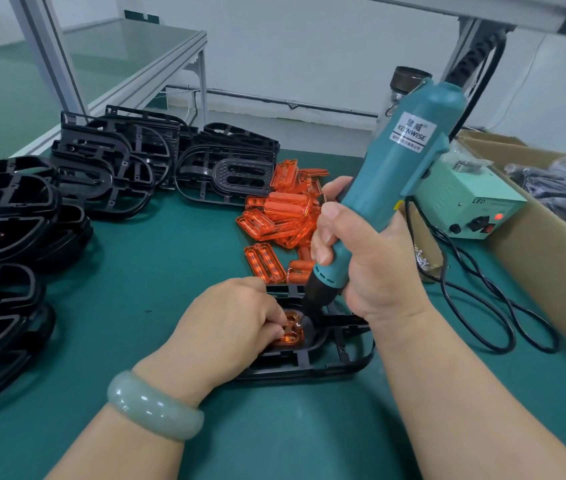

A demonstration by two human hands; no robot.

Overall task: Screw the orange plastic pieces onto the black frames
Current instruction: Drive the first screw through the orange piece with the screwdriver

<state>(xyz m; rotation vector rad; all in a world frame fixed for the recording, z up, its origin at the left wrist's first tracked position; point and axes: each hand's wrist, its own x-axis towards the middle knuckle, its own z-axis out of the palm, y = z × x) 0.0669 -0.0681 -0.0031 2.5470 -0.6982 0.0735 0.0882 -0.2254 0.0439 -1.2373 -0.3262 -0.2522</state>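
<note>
Translucent orange piece (290,336), ribbed, seated in glossy black frame (337,358)

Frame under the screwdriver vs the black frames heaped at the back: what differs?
The near frame lies flat and alone on the mat; the heaped frames overlap, some tilted. The near frame carries an orange piece, held by the left hand, with the screwdriver tip at it; the heaped frames show none. Both are black, ribbed and rounded.
</note>
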